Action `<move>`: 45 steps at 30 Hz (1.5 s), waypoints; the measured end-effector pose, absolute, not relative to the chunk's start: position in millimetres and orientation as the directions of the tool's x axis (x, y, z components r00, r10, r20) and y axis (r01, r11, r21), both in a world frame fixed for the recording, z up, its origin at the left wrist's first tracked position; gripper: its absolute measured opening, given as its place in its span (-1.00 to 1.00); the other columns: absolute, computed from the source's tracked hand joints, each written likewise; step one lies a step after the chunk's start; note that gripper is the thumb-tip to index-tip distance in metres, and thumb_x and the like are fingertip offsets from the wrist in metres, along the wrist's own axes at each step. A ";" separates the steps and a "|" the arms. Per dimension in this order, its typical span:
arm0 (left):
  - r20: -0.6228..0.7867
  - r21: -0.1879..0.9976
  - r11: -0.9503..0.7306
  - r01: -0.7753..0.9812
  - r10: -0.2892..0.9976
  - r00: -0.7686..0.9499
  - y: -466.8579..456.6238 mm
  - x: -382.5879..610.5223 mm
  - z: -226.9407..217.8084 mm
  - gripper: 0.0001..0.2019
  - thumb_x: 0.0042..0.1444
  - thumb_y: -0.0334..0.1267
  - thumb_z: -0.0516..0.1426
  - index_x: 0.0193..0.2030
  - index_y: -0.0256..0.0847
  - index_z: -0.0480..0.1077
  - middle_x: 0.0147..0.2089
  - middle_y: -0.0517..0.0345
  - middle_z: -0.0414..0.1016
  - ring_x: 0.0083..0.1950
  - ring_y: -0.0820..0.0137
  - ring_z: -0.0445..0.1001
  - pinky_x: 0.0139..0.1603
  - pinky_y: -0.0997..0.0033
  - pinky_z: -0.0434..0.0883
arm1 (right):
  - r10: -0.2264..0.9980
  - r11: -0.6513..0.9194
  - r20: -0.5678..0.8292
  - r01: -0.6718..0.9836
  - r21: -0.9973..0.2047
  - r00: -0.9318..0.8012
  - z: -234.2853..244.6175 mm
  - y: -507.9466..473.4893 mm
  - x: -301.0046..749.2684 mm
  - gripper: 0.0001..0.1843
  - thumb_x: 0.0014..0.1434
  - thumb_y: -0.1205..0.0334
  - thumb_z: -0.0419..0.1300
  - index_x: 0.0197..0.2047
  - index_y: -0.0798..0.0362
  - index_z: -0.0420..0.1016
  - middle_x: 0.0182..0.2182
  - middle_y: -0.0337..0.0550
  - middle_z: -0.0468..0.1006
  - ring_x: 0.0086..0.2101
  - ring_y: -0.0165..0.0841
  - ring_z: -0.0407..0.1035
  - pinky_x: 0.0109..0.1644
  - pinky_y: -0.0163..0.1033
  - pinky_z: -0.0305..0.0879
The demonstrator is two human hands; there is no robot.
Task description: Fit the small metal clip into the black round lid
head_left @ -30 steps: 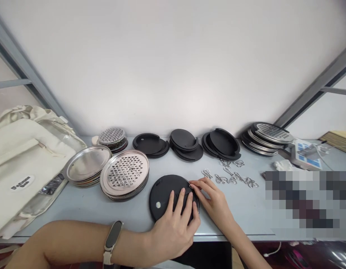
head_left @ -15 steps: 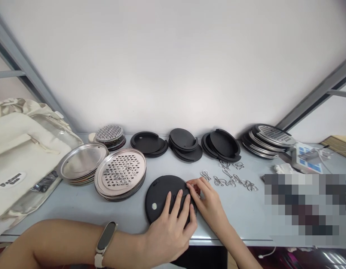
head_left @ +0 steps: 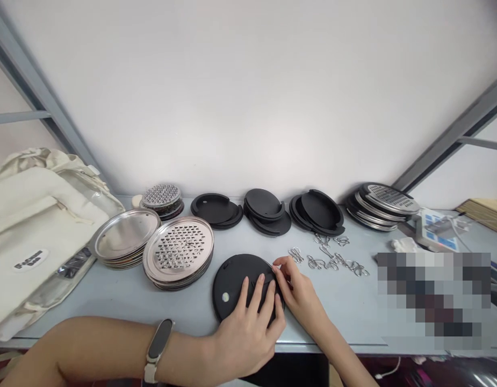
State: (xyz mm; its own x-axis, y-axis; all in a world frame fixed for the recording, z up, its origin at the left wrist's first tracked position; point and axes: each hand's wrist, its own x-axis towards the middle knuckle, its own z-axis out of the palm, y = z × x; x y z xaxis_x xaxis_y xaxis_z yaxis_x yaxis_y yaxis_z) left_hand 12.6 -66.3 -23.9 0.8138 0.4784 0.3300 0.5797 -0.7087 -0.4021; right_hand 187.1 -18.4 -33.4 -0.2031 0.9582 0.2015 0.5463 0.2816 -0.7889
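A pale grey bench (head_left: 111, 301) is running along a plain white wall. Near the front edge, a black round disc (head_left: 236, 279) is lying flat. The left hand (head_left: 244, 333) is pressing on it with fingers spread flat, its grip apart. The right hand (head_left: 300, 298) is pinching at the disc's right rim, fingertips together; what they are clamping is too small to tell. Wire clips (head_left: 332, 260) are lying just beside. Perforated steel plates (head_left: 178, 250) are stacking left; black disc piles (head_left: 268, 209) are lining the back edge. A cream bag (head_left: 34, 236) is sitting at the left end.
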 end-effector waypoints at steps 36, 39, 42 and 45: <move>0.323 -0.399 -0.716 0.574 0.476 0.818 -66.3 11.8 -25.2 -0.46 0.28 -0.12 -0.11 0.24 -0.51 0.17 0.28 -0.41 0.19 0.30 -0.23 0.14 0.19 -0.22 0.07 | 0.917 0.396 0.243 0.660 -0.638 -0.315 -32.8 -17.9 190.4 -0.86 0.35 0.28 -0.14 -0.14 -0.03 0.21 -0.29 -0.13 0.50 -0.32 -0.27 0.45 -0.24 -0.20 0.35; 0.322 -0.392 -0.718 0.575 0.478 0.817 -66.5 11.7 -25.5 -0.47 0.28 -0.11 -0.12 0.24 -0.51 0.18 0.26 -0.41 0.21 0.30 -0.23 0.14 0.19 -0.23 0.07 | 0.917 0.398 0.247 0.665 -0.632 -0.314 -33.6 -17.7 191.2 -0.89 0.33 0.30 -0.13 -0.17 -0.03 0.18 -0.34 -0.16 0.47 -0.37 -0.28 0.42 -0.28 -0.22 0.33; 0.328 -0.400 -0.718 0.570 0.468 0.820 -67.0 11.8 -25.3 -0.47 0.28 -0.12 -0.12 0.23 -0.52 0.19 0.25 -0.42 0.22 0.30 -0.23 0.15 0.20 -0.23 0.06 | 0.917 0.397 0.240 0.673 -0.624 -0.319 -34.0 -17.6 191.8 -0.89 0.31 0.32 -0.11 -0.15 -0.02 0.18 -0.34 -0.16 0.48 -0.41 -0.30 0.40 -0.31 -0.24 0.32; 0.328 -0.400 -0.718 0.569 0.468 0.821 -67.3 11.8 -24.6 -0.47 0.27 -0.12 -0.10 0.23 -0.51 0.19 0.25 -0.42 0.23 0.29 -0.22 0.16 0.21 -0.24 0.03 | 0.915 0.403 0.246 0.682 -0.610 -0.320 -33.4 -17.8 191.9 -0.88 0.29 0.34 -0.11 -0.16 -0.02 0.19 -0.38 -0.18 0.48 -0.44 -0.30 0.38 -0.34 -0.25 0.30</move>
